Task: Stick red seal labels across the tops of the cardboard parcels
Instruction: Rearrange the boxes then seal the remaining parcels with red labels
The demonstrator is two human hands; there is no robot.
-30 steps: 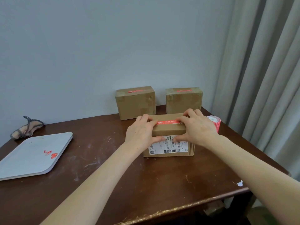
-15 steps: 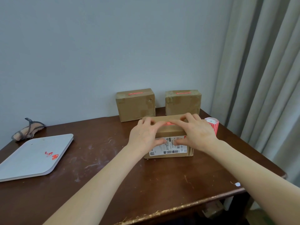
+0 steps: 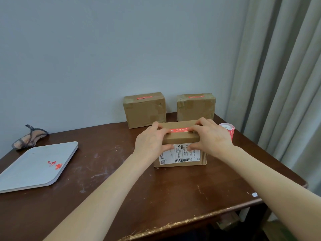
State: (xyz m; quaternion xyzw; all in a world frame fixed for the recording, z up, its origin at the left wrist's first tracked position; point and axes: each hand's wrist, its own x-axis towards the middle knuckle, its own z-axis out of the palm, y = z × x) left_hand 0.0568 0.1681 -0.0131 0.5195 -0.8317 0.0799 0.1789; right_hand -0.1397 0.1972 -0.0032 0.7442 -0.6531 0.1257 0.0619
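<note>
Near parcel [image 3: 182, 139]: cardboard, upright on the table [image 3: 156, 197], right of centre, in front of two rear parcels and apart from them.
Shipping label [image 3: 180, 154]: white, with barcode, on the front face of the near parcel; upper part partly covered by both thumbs.
Red seal label [image 3: 180, 130]: laid lengthwise across the top of the near parcel; middle exposed, both ends under fingertips.
Left hand [image 3: 151, 141]: clasped over the left front top edge of the near parcel; fingers curled onto the top at the left end of the red seal label, thumb against the front face.
Right hand [image 3: 212, 136]: clasped likewise over the right front top edge; fingers on the right end of the red seal label, thumb against the front face.
Left rear parcel [image 3: 145, 110]: against the wall [image 3: 121, 49], red strip on top.
Right rear parcel [image 3: 196, 106]: beside the left rear parcel, a gap between; red strip on top.
Label roll [image 3: 228, 130]: red and white, upright, just right of the right hand.
Grey board [image 3: 26, 171]: flat at the left of the table, with red scraps [image 3: 55, 164] on it.
Cloth bundle [image 3: 28, 138]: at the far left corner, behind the grey board.
Curtain [image 3: 286, 84]: pale, hanging at the right.
</note>
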